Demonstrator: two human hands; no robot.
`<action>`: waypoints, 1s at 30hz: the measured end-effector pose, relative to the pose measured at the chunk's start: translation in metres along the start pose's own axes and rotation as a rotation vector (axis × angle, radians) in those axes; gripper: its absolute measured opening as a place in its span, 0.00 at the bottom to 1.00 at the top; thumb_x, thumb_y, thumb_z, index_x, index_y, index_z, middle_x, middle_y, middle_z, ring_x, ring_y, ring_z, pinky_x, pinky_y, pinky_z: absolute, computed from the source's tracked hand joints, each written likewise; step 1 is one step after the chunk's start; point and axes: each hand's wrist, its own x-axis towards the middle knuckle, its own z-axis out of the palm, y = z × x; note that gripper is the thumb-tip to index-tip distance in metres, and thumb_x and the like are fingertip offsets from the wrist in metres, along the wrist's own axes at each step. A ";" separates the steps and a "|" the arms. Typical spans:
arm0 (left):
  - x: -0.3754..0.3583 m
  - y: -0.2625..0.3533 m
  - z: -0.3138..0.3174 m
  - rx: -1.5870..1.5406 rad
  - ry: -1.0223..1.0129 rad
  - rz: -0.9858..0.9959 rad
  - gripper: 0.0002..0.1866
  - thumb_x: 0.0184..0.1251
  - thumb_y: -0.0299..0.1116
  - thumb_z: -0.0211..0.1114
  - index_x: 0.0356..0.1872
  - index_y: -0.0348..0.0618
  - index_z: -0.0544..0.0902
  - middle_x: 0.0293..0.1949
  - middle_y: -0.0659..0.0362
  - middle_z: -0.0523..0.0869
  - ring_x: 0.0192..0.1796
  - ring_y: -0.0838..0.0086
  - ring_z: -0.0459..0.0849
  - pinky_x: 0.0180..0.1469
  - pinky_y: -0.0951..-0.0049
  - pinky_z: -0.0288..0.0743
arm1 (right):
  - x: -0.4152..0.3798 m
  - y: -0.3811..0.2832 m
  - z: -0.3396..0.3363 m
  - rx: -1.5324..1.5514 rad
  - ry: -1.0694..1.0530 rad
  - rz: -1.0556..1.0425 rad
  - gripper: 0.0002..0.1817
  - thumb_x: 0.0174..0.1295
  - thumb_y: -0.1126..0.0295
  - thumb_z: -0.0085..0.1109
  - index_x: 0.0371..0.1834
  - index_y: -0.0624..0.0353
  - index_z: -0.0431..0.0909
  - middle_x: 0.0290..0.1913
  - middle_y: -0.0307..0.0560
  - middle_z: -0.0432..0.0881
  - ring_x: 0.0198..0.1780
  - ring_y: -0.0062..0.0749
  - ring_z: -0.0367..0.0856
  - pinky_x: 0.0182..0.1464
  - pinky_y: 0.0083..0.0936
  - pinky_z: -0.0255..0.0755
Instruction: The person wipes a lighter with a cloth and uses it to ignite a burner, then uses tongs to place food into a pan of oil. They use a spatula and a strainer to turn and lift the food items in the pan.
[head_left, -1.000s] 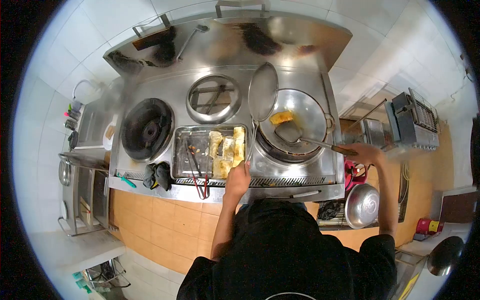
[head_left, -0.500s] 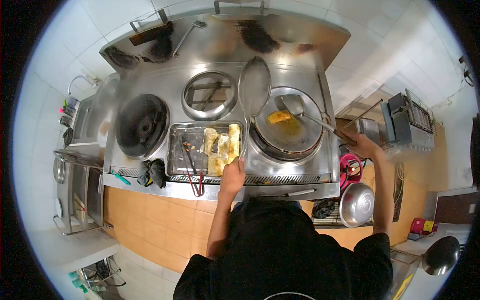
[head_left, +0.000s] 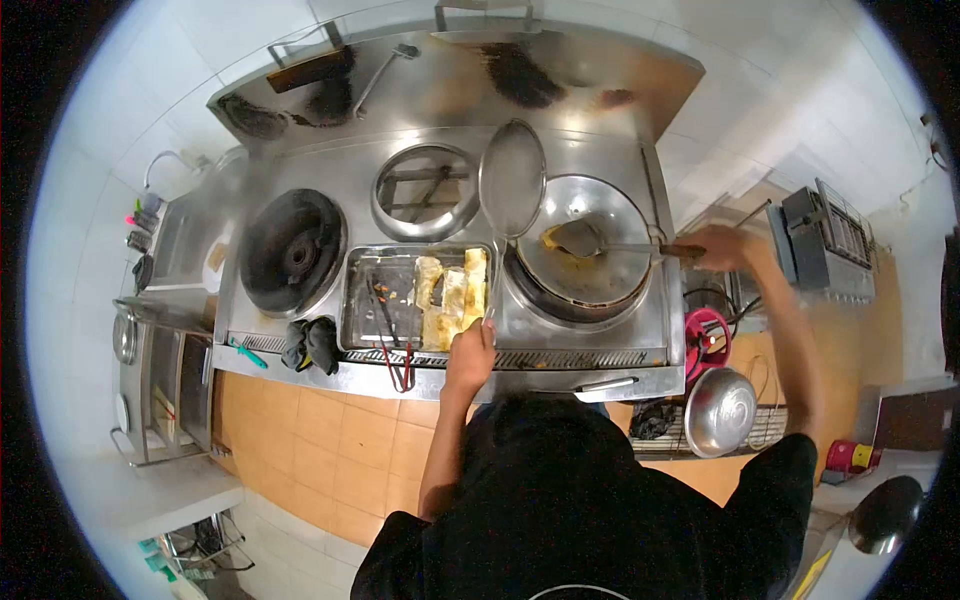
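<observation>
My left hand (head_left: 472,355) is closed round the handle of a round mesh strainer (head_left: 512,180), whose head hangs beside the wok's upper left edge. With my right hand (head_left: 722,248) I grip the wooden handle of a metal ladle (head_left: 577,238). The ladle's bowl rests in the wok (head_left: 615,205) and partly covers a yellow-brown piece of food (head_left: 549,236). Left of the wok, a metal tray (head_left: 362,262) holds several pale yellow rolls (head_left: 453,295) and red-handled tongs (head_left: 407,370).
A black burner (head_left: 300,252) sits at the left and an open ring burner (head_left: 425,192) behind the tray. Dark cloths (head_left: 310,345) lie on the front edge. A metal bowl (head_left: 720,412) and a pink basket (head_left: 708,337) are at the lower right.
My right hand has moved up and a little right. The ladle's bowl has moved down and left, onto the food piece in the wok. The whole view has shifted slightly.
</observation>
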 end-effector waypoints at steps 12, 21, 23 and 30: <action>-0.001 -0.001 0.005 -0.024 -0.004 0.017 0.19 0.79 0.39 0.48 0.36 0.33 0.80 0.31 0.38 0.83 0.37 0.42 0.83 0.41 0.53 0.74 | 0.052 -0.054 -0.055 -0.932 0.182 0.033 0.07 0.54 0.62 0.62 0.31 0.50 0.87 0.31 0.45 0.88 0.38 0.41 0.88 0.40 0.36 0.76; -0.001 0.005 0.002 -0.035 -0.046 0.022 0.20 0.80 0.40 0.47 0.35 0.34 0.80 0.29 0.38 0.82 0.36 0.42 0.82 0.40 0.53 0.73 | 0.032 -0.071 -0.061 -0.881 0.150 0.055 0.14 0.56 0.56 0.59 0.29 0.53 0.88 0.32 0.49 0.87 0.40 0.43 0.88 0.43 0.37 0.77; 0.000 0.002 0.004 -0.036 -0.047 0.033 0.20 0.80 0.40 0.47 0.35 0.34 0.80 0.29 0.39 0.82 0.35 0.42 0.82 0.39 0.53 0.73 | 0.022 -0.077 -0.066 -0.762 0.111 0.062 0.15 0.54 0.55 0.60 0.31 0.52 0.88 0.31 0.50 0.87 0.40 0.47 0.87 0.45 0.42 0.79; 0.000 0.002 0.007 -0.035 -0.048 0.058 0.20 0.80 0.39 0.47 0.35 0.33 0.80 0.30 0.39 0.83 0.37 0.43 0.83 0.41 0.53 0.74 | 0.002 -0.078 -0.071 -0.575 0.105 0.057 0.16 0.52 0.52 0.61 0.31 0.51 0.88 0.31 0.51 0.86 0.38 0.51 0.87 0.42 0.46 0.81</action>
